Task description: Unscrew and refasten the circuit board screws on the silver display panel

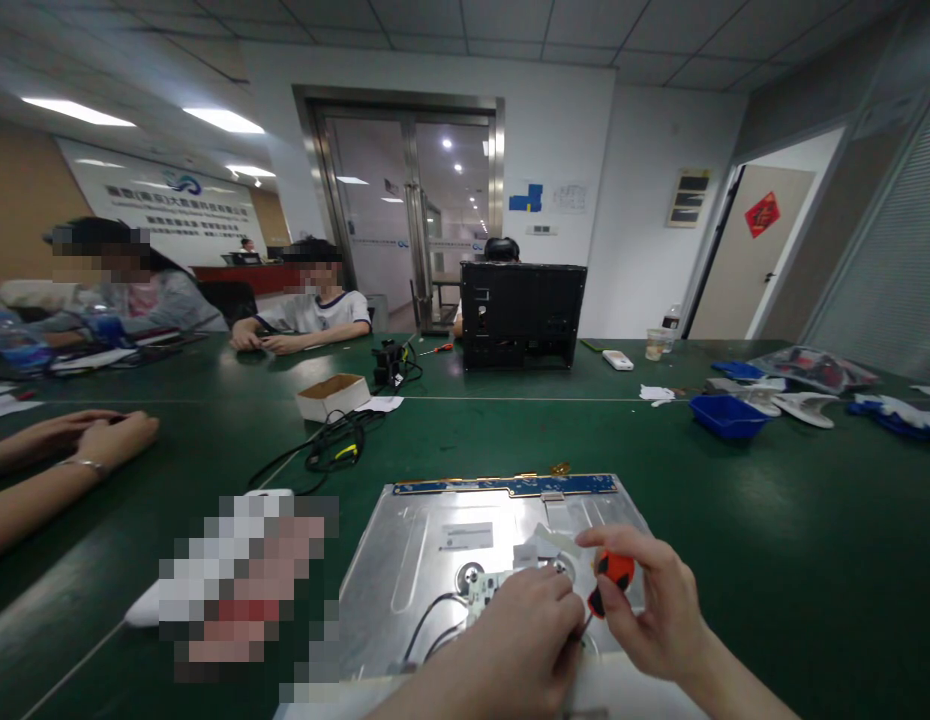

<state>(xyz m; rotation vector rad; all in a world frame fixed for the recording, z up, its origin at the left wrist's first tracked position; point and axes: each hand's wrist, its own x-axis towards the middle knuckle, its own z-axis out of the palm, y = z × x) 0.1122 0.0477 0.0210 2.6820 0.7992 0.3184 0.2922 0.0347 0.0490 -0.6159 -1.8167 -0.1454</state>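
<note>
A flat silver metal display panel (420, 525) lies before me, with a narrow blue circuit board (502, 487) along its far edge. My right hand (664, 605) grips a short screwdriver (613, 570) by its orange and black handle, between thumb and fingers. The shaft slants down toward the left hand, and its tip is hidden. Curled low over the panel, my left hand (529, 615) has its fingertips out of sight, so what they hold cannot be made out. Beside it show part of a small pale circuit board (481, 592) and black cables (424, 620).
A black monitor housing (523, 315) stands across the green table (735, 530). Tangled cables (334, 440) and an open box (333, 397) are left of centre; a blue tray (727, 415) is at right. A co-worker's hands (112, 440) rest at left, and other people sit beyond.
</note>
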